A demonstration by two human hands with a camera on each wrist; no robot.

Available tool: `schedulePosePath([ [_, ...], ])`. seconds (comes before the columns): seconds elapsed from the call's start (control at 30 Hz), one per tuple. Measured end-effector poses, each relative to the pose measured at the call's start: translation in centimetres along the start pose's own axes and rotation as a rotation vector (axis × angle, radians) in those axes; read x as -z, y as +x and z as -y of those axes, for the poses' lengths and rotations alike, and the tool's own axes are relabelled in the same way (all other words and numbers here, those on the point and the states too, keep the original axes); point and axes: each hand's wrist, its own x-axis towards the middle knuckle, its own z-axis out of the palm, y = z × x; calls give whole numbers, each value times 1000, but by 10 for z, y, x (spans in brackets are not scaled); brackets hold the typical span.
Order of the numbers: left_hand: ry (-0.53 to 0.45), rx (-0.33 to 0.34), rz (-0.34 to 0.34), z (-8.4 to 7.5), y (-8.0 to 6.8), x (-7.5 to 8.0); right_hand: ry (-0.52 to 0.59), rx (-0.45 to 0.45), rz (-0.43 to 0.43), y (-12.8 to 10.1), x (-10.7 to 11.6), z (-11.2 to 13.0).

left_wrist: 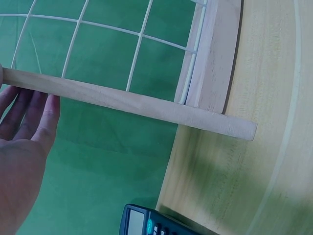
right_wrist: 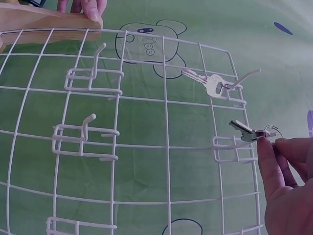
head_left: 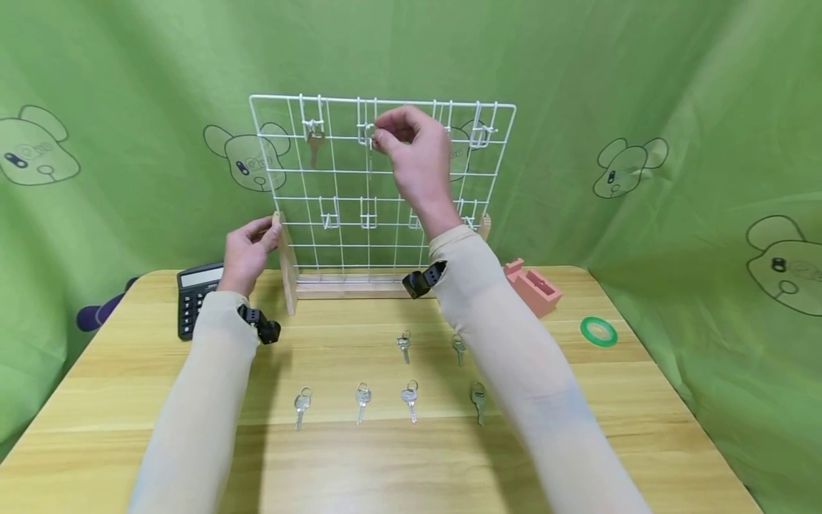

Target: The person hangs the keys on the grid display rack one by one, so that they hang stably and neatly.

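Note:
My right hand (head_left: 420, 157) pinches the ring of a silver key (right_wrist: 246, 132) between thumb and fingertips. That key is at the second hook (right_wrist: 230, 159) along the top row of a white wire grid rack; whether its ring is over the hook cannot be told. Beside it, another key (head_left: 314, 143) hangs from the top-left hook. My left hand (head_left: 247, 253) grips the upper end of the rack's left wooden upright (head_left: 287, 275), thumb in front and fingers behind. Several keys with rings lie on the table, among them one key (head_left: 302, 408) at the left.
A black calculator (head_left: 188, 307) lies left of the rack. To the right are a pink box-shaped holder (head_left: 542, 294) and a green tape roll (head_left: 599, 331). More hooks (head_left: 369, 216) sit on the grid's lower row. A green curtain (head_left: 674, 86) surrounds the wooden table (head_left: 359, 471).

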Motion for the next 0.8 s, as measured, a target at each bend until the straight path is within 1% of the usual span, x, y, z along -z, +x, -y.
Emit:
schedulePosePath([
  [0.23, 7, -2, 1, 0, -1, 0, 1, -34, 8, 6, -1, -7],
  [0.37, 10, 2, 3, -1, -2, 0, 6, -41, 12, 6, 0, -8],
  [0.53, 6, -4, 3, -1, -1, -1, 13, -14, 3, 4, 2, -11],
  [0.6, 8, -6, 4, -1, -1, -1, -2, 2, 3, 3, 2, -13],
  [0.7, 16, 1, 1, -1, -1, -1, -11, 12, 16, -1, 4, -15],
  [0.8, 27, 4, -2, -3, -2, -1, -3, 16, 46, -7, 6, -18],
])
